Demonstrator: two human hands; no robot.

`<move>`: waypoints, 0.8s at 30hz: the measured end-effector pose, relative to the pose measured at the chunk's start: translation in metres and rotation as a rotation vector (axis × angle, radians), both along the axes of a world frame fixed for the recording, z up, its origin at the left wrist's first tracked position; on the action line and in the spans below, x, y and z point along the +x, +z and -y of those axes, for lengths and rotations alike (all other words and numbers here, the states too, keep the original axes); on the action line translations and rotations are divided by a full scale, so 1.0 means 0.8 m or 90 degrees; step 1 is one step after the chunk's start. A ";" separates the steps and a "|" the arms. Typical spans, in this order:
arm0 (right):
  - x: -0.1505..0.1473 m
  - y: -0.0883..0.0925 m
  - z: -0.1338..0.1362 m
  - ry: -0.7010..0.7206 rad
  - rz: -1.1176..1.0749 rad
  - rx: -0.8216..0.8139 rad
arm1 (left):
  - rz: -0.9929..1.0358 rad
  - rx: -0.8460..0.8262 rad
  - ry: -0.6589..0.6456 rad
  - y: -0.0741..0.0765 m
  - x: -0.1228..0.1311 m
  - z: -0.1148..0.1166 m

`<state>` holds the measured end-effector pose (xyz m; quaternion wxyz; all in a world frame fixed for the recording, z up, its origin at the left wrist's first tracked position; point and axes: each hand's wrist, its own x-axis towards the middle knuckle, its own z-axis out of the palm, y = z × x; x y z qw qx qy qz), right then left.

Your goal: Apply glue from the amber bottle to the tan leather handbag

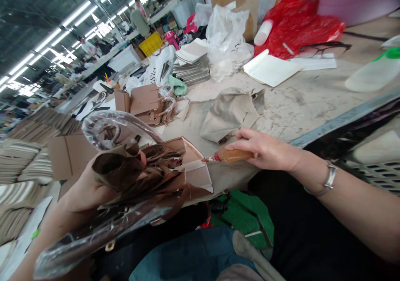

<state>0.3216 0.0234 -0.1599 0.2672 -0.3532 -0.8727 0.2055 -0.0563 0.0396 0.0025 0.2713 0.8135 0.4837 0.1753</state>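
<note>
Near left, brown leather bag (150, 172) clenched in left hand (84, 189); glue bottle (233, 154) grasped by right hand (268, 151), nozzle (208, 159) held at flap (198, 170). Gluing step judged underway; steady nozzle along edge called for.

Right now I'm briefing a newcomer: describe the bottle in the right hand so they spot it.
Find the table edge, where the right hand reaches. It grips the bottle, nozzle toward the brown bag. Unlike the white bottle far right, it is amber with a red tip.
</note>
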 end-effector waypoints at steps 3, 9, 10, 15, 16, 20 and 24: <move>-0.002 0.001 0.003 0.007 0.000 -0.011 | 0.001 -0.025 -0.030 -0.009 -0.015 0.019; -0.008 -0.003 0.007 -0.042 0.026 -0.027 | 0.016 -0.068 -0.133 -0.017 -0.011 0.040; -0.009 -0.003 0.008 -0.044 0.027 -0.041 | 0.020 -0.058 -0.139 -0.017 -0.010 0.042; -0.011 -0.004 0.009 -0.034 -0.003 -0.059 | 0.015 0.014 -0.161 -0.019 -0.003 0.047; -0.011 -0.005 0.009 -0.041 -0.012 -0.048 | 0.004 0.022 -0.161 -0.019 -0.002 0.047; -0.011 -0.008 0.008 -0.067 -0.012 -0.024 | -0.028 0.008 -0.165 -0.021 -0.001 0.046; -0.011 -0.005 0.010 -0.039 0.010 -0.062 | -0.057 -0.010 -0.166 -0.028 -0.008 0.046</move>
